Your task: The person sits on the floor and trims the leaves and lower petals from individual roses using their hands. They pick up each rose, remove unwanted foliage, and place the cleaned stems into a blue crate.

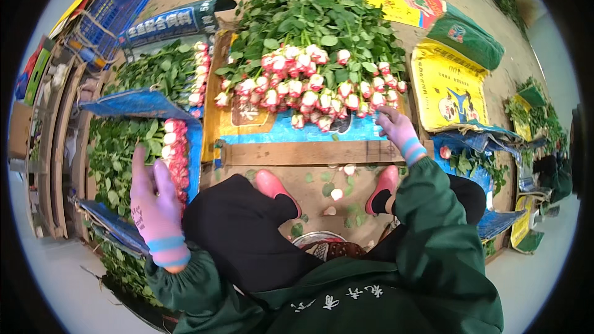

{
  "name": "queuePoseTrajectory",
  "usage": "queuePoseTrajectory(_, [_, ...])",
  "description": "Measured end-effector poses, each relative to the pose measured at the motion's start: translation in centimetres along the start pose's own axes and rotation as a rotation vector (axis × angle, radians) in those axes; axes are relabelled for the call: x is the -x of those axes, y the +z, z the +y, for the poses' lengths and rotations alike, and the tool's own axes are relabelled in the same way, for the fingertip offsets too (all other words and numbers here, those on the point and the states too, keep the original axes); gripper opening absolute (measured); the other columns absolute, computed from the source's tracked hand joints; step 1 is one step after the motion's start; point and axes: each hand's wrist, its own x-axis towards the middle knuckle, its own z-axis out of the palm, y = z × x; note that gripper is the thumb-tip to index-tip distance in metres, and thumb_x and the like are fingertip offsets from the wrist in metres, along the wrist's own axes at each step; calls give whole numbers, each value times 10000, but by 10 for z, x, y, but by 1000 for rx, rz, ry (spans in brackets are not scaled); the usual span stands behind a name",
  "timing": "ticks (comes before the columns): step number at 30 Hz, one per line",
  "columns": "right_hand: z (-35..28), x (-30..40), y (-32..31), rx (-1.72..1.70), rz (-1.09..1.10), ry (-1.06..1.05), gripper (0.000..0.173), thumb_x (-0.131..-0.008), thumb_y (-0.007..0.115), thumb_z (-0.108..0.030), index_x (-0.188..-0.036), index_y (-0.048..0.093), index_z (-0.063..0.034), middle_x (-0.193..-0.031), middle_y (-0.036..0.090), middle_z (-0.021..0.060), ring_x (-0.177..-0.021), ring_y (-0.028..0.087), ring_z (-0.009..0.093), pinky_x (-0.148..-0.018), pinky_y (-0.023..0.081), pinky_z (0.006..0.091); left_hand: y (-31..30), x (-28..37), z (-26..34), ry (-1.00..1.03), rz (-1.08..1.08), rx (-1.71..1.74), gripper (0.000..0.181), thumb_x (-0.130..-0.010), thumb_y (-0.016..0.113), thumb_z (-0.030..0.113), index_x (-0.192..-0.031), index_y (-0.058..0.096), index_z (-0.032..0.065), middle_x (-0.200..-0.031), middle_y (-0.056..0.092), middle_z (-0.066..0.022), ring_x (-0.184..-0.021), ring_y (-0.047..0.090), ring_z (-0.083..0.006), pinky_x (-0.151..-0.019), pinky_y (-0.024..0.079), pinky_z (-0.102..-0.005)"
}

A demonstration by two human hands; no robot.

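Note:
My left hand (157,204), in a pink and lilac knit glove with blue cuff bands, is over the left rack. Its fingers are apart and appear to hold nothing. Beneath and beside it lies a row of red-and-white roses (175,153), heads to the right, leafy stems to the left. A large heap of loose red-and-white roses (310,99) spreads before me, blooms towards me. At the heap's lower right edge is my right hand (398,129), gloved alike, fingers slightly bent and apart. I see nothing in its grasp; whether it touches the nearest blooms is unclear.
A wooden board (306,153) edges the work surface nearest me. Another rose row (199,74) lies upper left beyond a blue sheet divider (139,104). At right, a single rose (445,152) lies on blue sheeting. Petals (336,193) litter the floor between my pink shoes (274,190).

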Motion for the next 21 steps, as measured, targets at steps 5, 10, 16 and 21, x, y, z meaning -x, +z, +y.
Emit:
queuePoseTrajectory(5, [53,-92,2,63,205,8,545,-871,643,-355,-1333,544,-84,-1036,697,123,-900,678,251,-849,513,362,104,16,128,762,-272,-94,407,-907,617,235,-1241,584,5,-840,672,-215,-704,655,-354,-630,524,-406])
queuePoseTrajectory(10, [-19,-128,35,617,332,15,549,-869,603,-489,-1268,582,-113,-1250,599,146,-1137,577,332,-950,459,448,171,17,120,709,-509,-333,392,-915,594,287,-1211,590,29,-821,673,-216,-731,660,-381,-662,517,-458])
queuePoseTrajectory(16, [-1,-172,35,676,246,117,540,-862,608,-505,-1231,644,-114,-1214,635,144,-1135,589,305,-974,451,406,214,16,113,778,-701,-447,396,-919,580,286,-1233,557,47,-724,648,-166,-665,640,-353,-608,501,-452])
queuePoseTrajectory(21, [-10,-163,17,94,300,124,487,-899,617,-401,-1233,630,-48,-1121,684,169,-988,663,306,-916,493,365,222,11,109,784,-701,-471,395,-915,585,287,-1230,562,49,-735,654,-160,-665,641,-349,-613,505,-446])
